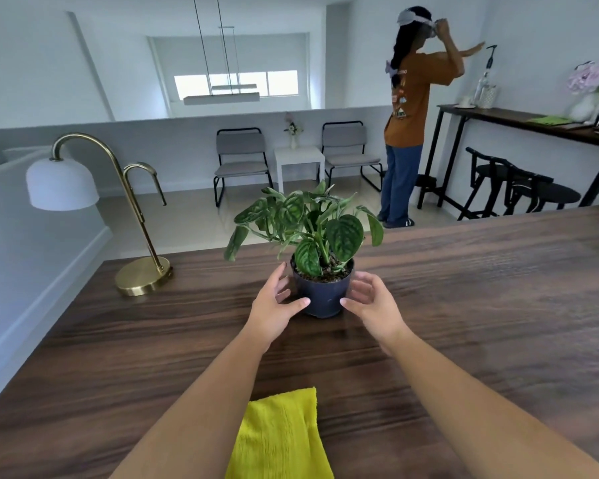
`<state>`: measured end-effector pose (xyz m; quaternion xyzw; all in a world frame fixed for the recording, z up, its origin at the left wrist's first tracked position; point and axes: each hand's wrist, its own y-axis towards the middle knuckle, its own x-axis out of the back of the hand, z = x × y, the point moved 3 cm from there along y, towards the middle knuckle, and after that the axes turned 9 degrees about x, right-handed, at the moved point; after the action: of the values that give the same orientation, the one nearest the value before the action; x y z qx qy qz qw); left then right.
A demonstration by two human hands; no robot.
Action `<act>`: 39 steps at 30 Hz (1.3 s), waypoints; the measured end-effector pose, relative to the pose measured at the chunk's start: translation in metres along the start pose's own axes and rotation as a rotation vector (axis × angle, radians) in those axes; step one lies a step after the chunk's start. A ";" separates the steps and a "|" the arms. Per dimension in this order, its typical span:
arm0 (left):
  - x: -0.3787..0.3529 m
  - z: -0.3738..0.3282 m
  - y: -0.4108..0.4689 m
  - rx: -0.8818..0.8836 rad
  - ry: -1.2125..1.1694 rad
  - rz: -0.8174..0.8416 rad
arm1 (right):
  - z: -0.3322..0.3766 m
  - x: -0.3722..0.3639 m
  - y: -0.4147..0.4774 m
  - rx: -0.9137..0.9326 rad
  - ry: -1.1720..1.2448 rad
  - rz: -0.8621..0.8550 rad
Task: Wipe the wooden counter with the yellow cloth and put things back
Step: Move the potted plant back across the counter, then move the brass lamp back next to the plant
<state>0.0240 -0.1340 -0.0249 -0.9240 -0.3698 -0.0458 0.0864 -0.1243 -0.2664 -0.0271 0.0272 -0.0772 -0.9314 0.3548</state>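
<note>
The long dark-brown wooden counter (464,323) is seen from its near end, and the folded yellow cloth (281,440) lies flat on it at the near edge, between the 2 forearms and well behind the hands. The cloth is held by neither hand; it appears to have been parked there so that both hands are free for the plant.

The small dark-blue plastic pot with the green variegated leafy plant (322,292) stands upright on the counter, directly between the hands. The left hand (277,309) is cupped at the pot's left side with the thumb tip at or just touching the wall; the right hand (370,302) is cupped at the right side, thumb tip likewise at the wall, fingers spread and curved. Neither hand is closed around the pot: both are open, and whether the pot is about to be gripped or has just been let go cannot be told. A 2-handed hold is judged sensible, since the leaves spread wide above a narrow base and the pot could tip.

Left of the left hand, and a little beyond it, the brass gooseneck lamp with the white dome shade (132,236) stands on its round base near the counter's left edge, well apart from the pot.

Far beyond the hands, a person in an orange shirt (412,105) stands facing away beside a dark high table (498,115), taking no part in the work.
</note>
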 end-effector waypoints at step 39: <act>0.316 0.048 0.128 0.337 0.848 -0.409 | 0.013 -0.401 0.145 0.245 -0.238 0.289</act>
<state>0.3416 -0.0021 -0.0411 -0.7059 -0.4778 -0.3731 0.3663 0.2695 -0.1048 0.0077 -0.0512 -0.2343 -0.8512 0.4669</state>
